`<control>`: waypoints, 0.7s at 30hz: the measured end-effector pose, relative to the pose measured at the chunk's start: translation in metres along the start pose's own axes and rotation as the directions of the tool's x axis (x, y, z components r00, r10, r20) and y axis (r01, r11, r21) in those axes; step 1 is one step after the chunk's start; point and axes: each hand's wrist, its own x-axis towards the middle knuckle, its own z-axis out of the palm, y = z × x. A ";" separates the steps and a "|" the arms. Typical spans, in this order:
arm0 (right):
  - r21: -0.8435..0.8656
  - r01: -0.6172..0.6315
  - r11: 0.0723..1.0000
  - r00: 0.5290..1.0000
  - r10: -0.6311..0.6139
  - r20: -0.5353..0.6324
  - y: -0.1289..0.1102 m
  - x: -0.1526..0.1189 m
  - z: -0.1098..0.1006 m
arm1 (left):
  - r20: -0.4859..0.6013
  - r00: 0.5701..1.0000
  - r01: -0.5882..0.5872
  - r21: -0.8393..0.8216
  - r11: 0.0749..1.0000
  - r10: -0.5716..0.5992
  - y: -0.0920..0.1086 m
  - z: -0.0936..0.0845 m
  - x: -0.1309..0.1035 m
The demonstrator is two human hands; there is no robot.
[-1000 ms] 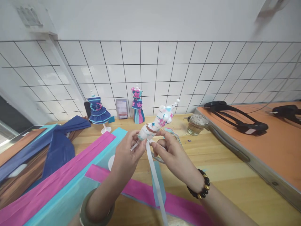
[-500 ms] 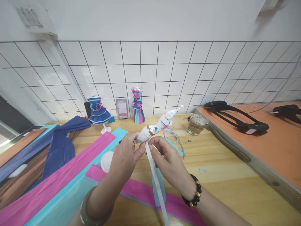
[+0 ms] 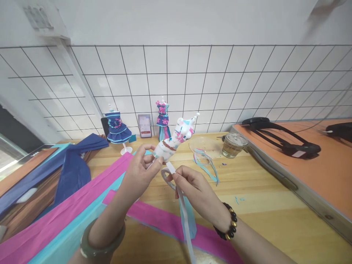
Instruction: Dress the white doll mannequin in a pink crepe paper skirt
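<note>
My left hand [image 3: 143, 167] is closed round the lower end of a small white mannequin [image 3: 178, 134], which leans up to the right. Pink and blue scraps and a brown band mark its surface. Just below it, my right hand [image 3: 199, 190] pinches a white tape strip [image 3: 185, 216] between thumb and fingers. The strip's short upper end points at the mannequin's base, and its long tail hangs toward the table's front. Behind my right fingertips shows part of a tape roll [image 3: 164, 176]; whether those fingers also grip it I cannot tell.
Two dressed mannequins, one navy [image 3: 118, 128] and one pink-and-blue [image 3: 162, 119], stand by the wall beside a phone [image 3: 145, 125]. Pink crepe paper [image 3: 90, 187] and navy paper [image 3: 73, 170] cover the left. A lidded glass [image 3: 233, 145] and black headset [image 3: 286, 141] are right.
The mannequin has turned and tipped more upright, moving slightly left in my left hand. My right hand has drawn apart from it, and the tape's upper end and the roll now show.
</note>
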 end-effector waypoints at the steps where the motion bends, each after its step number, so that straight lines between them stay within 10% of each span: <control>1: 0.000 -0.010 1.000 1.000 0.010 0.003 0.001 0.000 0.000 | -0.005 0.999 0.032 -0.006 0.999 -0.032 0.002 -0.001 0.000; 21: -0.083 -0.056 0.995 0.995 0.062 0.075 0.018 0.008 0.008 | 0.279 0.951 0.138 0.004 0.990 -0.133 0.002 -0.029 0.000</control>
